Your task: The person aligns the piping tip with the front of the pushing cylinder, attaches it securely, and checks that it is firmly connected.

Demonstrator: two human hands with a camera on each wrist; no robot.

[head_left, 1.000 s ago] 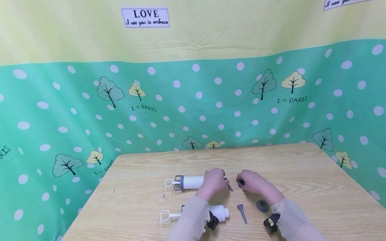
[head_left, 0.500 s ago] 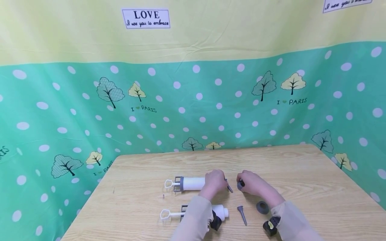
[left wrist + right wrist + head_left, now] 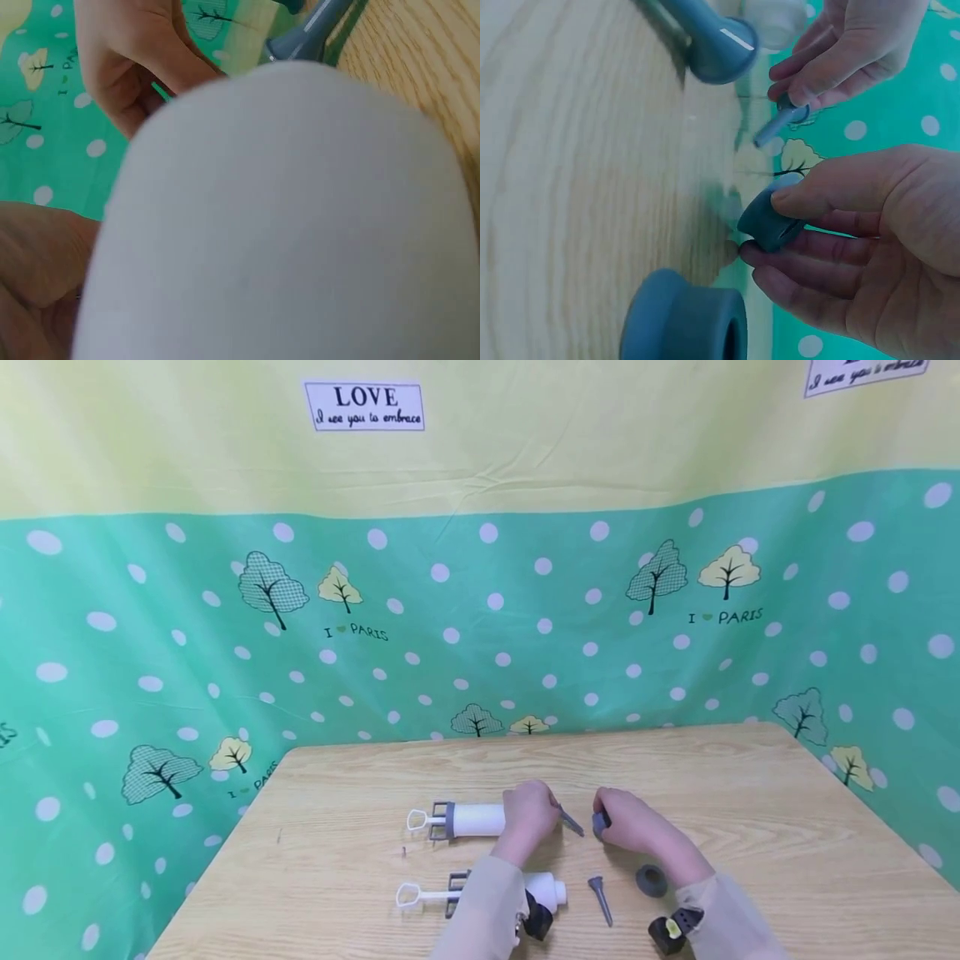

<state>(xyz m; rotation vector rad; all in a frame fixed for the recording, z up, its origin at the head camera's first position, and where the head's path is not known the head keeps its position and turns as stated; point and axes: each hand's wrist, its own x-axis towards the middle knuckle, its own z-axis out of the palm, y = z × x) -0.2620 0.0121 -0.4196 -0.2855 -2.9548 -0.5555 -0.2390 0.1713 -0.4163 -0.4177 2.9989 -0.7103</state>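
Note:
My left hand (image 3: 528, 814) pinches a grey tapered nozzle (image 3: 786, 121) by its wide end, the narrow tip pointing away from the fingers. My right hand (image 3: 630, 818) pinches a grey ring-shaped cap (image 3: 769, 217) between thumb and fingers, close to the nozzle but apart from it. Behind the left hand lies a white barrel (image 3: 478, 819) with a grey collar and a white looped plunger handle. A second such barrel (image 3: 546, 891) lies nearer, partly hidden by the left sleeve; a white rounded surface (image 3: 285, 217) fills much of the left wrist view.
A second grey nozzle (image 3: 602, 900) and another grey ring cap (image 3: 651, 881) lie on the wooden table (image 3: 337, 793) near the right forearm. A tiny object (image 3: 403, 852) lies left of the barrels. A patterned green and yellow cloth (image 3: 420, 610) hangs behind the table.
The left hand has shifted slightly left and the nozzle in it has swung to a flatter angle. The right hand has moved a little right with the cap.

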